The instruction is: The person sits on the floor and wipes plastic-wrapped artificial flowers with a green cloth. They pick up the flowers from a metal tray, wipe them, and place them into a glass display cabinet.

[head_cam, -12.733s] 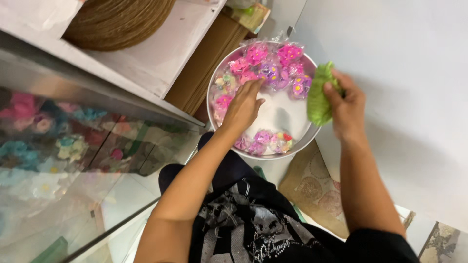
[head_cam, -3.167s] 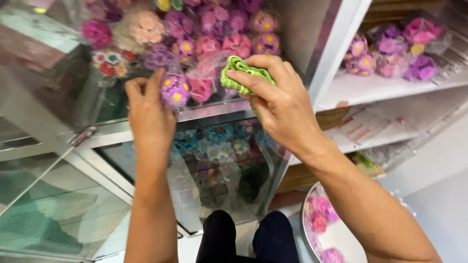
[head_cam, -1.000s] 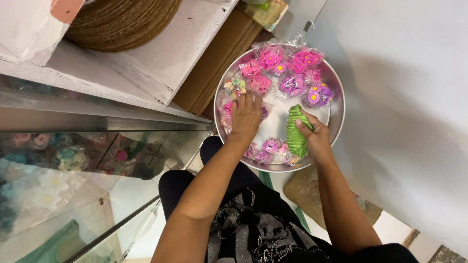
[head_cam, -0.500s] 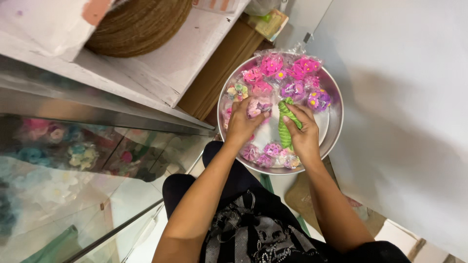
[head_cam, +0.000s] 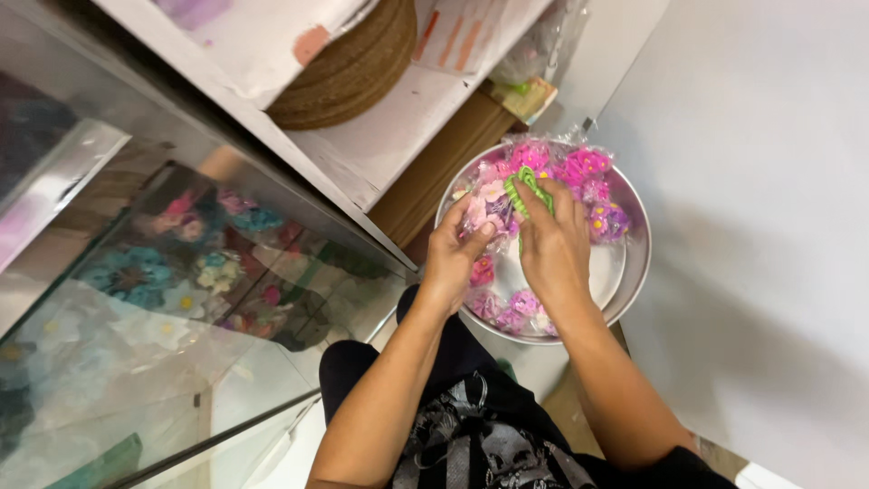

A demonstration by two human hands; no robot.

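Note:
A round metal bowl (head_cam: 634, 272) sits low on the floor and holds several small pink and purple flower pieces wrapped in clear plastic (head_cam: 584, 172). My left hand (head_cam: 457, 254) pinches one pale pink wrapped flower (head_cam: 484, 213) at the bowl's left side. My right hand (head_cam: 552, 240) is over the bowl's middle and grips a green ruffled piece (head_cam: 525, 192), which touches the flower in my left hand. My dark clothes show below.
A glass display case (head_cam: 172, 299) with blue, pink and white flowers stands at the left. A white shelf (head_cam: 380, 136) above the bowl carries a brown woven coil (head_cam: 348, 63). A brown board (head_cam: 434, 172) leans beside the bowl. A pale wall (head_cam: 769, 226) is at the right.
My hands have come together at the bowl's upper left. The left hand has lifted a wrapped flower, and the right hand has brought the green piece against it.

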